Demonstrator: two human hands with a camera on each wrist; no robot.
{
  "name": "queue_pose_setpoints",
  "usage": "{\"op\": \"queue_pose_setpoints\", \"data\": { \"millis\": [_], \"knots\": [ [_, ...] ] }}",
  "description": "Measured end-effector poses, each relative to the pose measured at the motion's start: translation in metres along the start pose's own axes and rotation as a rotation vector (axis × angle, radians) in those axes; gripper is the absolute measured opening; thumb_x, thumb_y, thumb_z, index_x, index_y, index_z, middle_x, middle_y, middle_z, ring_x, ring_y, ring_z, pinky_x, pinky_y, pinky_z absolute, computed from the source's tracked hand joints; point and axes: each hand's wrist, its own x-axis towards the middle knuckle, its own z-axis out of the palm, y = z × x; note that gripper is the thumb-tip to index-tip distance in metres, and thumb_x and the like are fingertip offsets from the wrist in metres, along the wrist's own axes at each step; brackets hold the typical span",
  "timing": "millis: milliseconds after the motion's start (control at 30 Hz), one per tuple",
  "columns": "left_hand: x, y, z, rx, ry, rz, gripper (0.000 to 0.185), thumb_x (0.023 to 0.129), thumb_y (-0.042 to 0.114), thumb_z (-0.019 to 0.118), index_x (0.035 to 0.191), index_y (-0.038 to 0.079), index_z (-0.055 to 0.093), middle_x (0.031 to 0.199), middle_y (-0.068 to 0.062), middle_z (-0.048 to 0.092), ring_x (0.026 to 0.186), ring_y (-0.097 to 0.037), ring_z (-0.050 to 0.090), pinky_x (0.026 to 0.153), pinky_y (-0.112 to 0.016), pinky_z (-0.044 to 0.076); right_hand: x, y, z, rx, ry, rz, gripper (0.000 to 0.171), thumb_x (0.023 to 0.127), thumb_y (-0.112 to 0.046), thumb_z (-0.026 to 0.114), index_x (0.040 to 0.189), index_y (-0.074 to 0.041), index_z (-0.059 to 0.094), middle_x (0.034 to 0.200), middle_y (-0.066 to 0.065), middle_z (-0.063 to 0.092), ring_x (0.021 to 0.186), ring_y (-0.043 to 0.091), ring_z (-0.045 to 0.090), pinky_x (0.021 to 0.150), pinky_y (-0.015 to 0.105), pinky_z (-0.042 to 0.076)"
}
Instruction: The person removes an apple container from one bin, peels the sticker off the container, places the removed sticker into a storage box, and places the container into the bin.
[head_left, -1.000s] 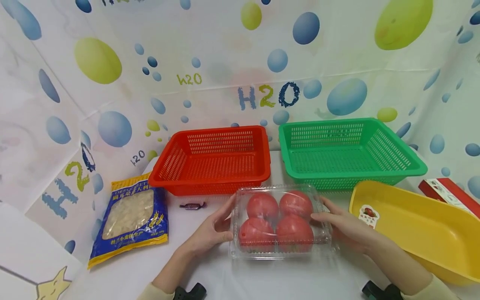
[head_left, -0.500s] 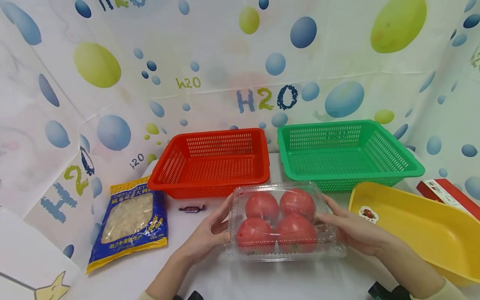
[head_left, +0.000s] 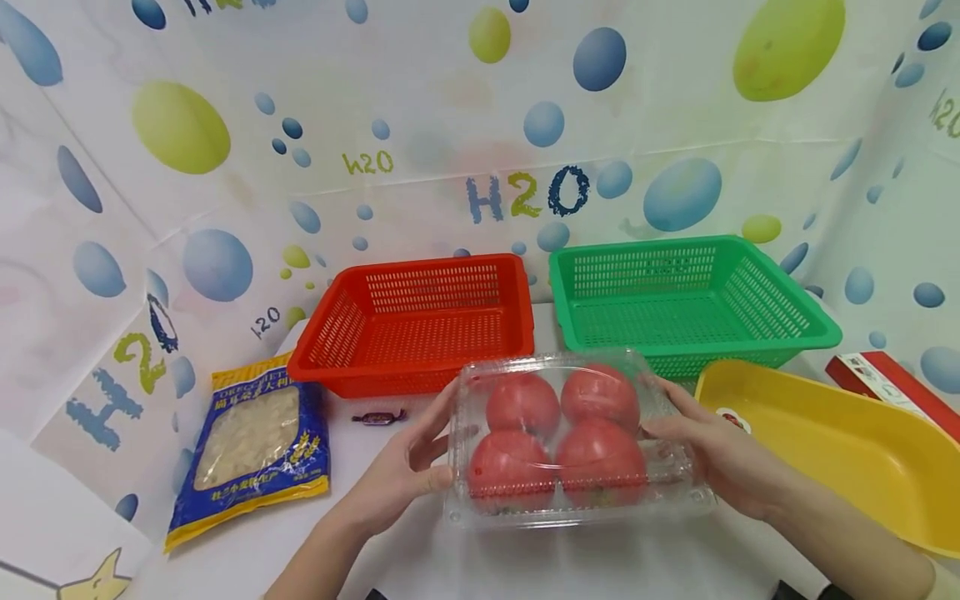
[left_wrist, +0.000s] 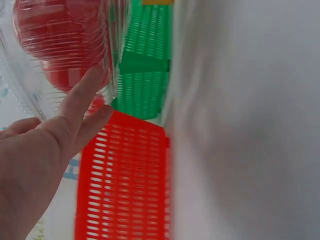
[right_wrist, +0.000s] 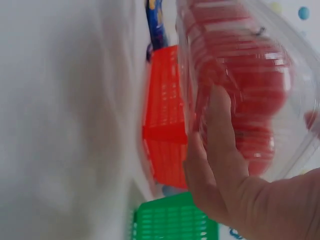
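Both hands grip a clear plastic clamshell box (head_left: pixel 561 512) by its two ends. Inside sit several large red tomatoes (head_left: pixel 602 461), seen through the clear lid. My left hand (head_left: pixel 397 475) holds the left end, thumb towards me and fingers on the side and underneath. At the opposite end my right hand (head_left: pixel 727 458) supports the side and bottom. Both wrist views show the box raised off the white tabletop, with fingers of the left hand (left_wrist: pixel 55 135) and of the right hand (right_wrist: pixel 235 180) under it. The box tilts slightly, its near edge lower in the head view.
Behind the box stand a red basket (head_left: pixel 420 379) and a green basket (head_left: pixel 697 342). A yellow basin (head_left: pixel 840 450) lies to the right, with a red-and-white box (head_left: pixel 900 383) beyond it. On the left are a blue pasta bag (head_left: pixel 251 450) and a wrapped candy (head_left: pixel 379 417).
The tomato box has risen from the table towards the camera, looking larger, with both hands still on its ends. The baskets, basin and pasta bag have stayed in place.
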Motion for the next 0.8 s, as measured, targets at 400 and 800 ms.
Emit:
{"op": "queue_pose_setpoints", "data": {
  "millis": [400, 800],
  "knots": [
    [-0.008, 0.027, 0.0, -0.161, 0.238, 0.006, 0.066, 0.104, 0.013, 0.052, 0.163, 0.019, 0.022, 0.164, -0.01, 0.028, 0.142, -0.025, 0.042, 0.097, -0.043, 0.051, 0.006, -0.043, 0.01, 0.076, 0.036, -0.041, 0.074, 0.103, -0.037, 0.048, 0.164, -0.026, 0.007, 0.161, 0.007, 0.012, 0.136, 0.034, 0.025, 0.098, 0.045, 0.047],
    [-0.01, 0.018, -0.02, -0.382, 0.762, -0.138, 0.054, 0.103, 0.03, 0.059, 0.152, 0.016, 0.041, 0.139, -0.002, 0.059, 0.119, -0.021, 0.064, 0.093, -0.039, 0.054, 0.061, -0.095, 0.027, 0.084, 0.03, -0.11, 0.065, 0.1, -0.038, 0.056, 0.156, -0.025, 0.026, 0.152, 0.01, 0.031, 0.135, 0.039, 0.035, 0.096, 0.049, 0.051]
  ]
}}
